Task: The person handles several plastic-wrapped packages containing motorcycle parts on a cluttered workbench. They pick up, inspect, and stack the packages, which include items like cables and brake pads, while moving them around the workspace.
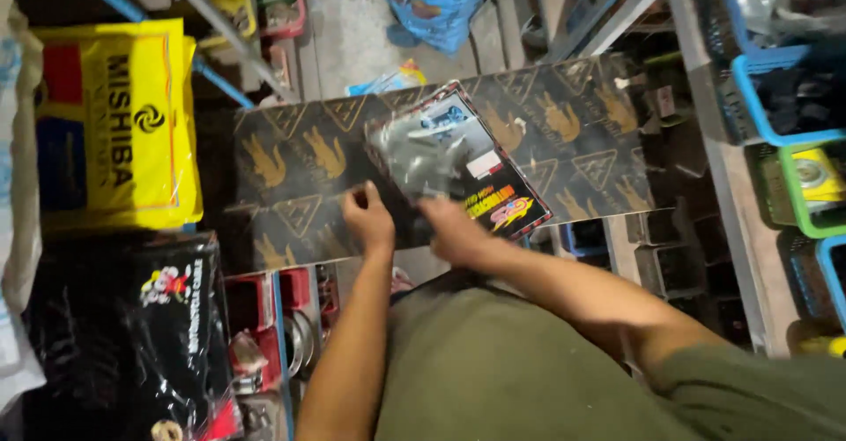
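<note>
So both hands are on a flat blister-style pack — dark printed card with a clear bubble holding some grey metal parts — lying tilted on a long black board with gold animal and triangle prints that's serving as the worktop. The left hand sits at the pack's lower left corner, fingers curled down onto the board right at the card's edge; looks like it's pressing or pinching that corner, but I can't tell which for sure. The right hand is on the bottom edge of the pack, fingers tucked over it, so it seems to be gripping the card rather than lying spread flat.

If you're handling a pack like this, my take: keep one hand pinning the card so it doesn't skate on that slick board, and work with the other from the edge, not the bubble. The plastic will flex and the parts inside look heavy enough to shift.

Around it: a yellow bag to the left, a black glossy bag below that, red trays of small metal bits by the left arm, and blue and green crates off to the right. A blue sack sits on the floor beyond the board.
</note>
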